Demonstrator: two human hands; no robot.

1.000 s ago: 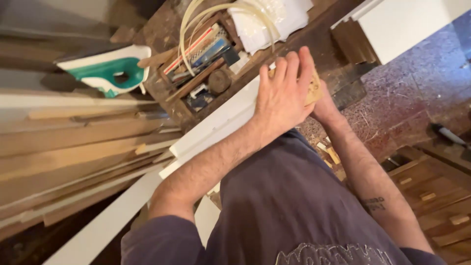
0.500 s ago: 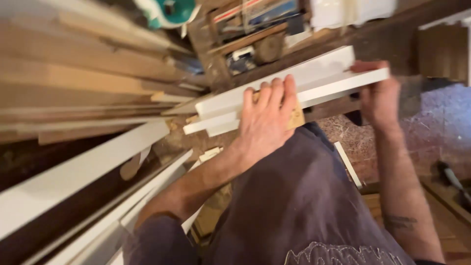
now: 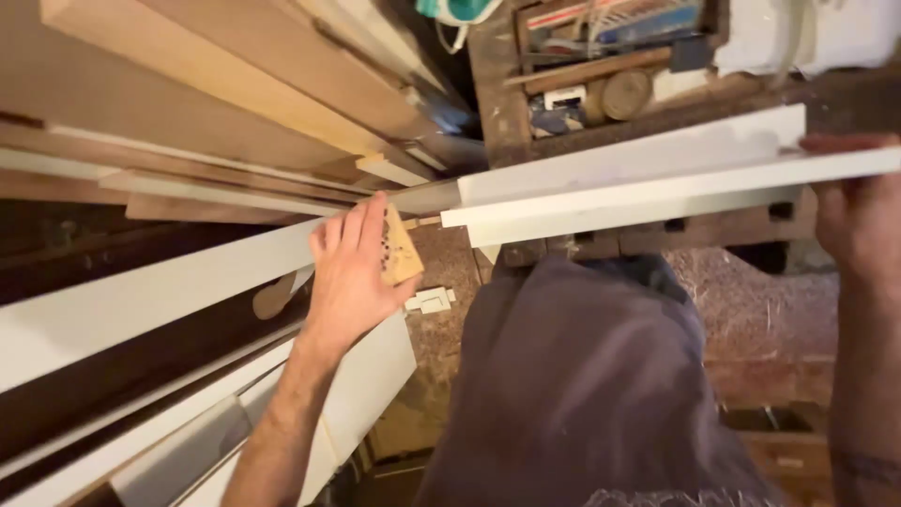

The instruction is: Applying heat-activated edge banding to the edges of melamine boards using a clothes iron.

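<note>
Two hands of mine are at work here, one thing in each. My left hand (image 3: 352, 272) is folded flat around one small tan sanding block (image 3: 402, 249), fingers laid across its top, with a patch of dark dots showing at its edge; the block sits just off the near end of the white moulding (image 3: 648, 183), not touching it as far as I can see. My right hand (image 3: 859, 211) grips that one long white moulding near the frame's right edge, thumb on top, holding it roughly level above my grey-clad lap. One more long white board (image 3: 141, 305) runs away to the left, just beside my left hand. Behind lie many stacked wooden planks (image 3: 216, 84), too overlapped to count, and one wooden tray (image 3: 497, 75) crowded with tools.
</note>
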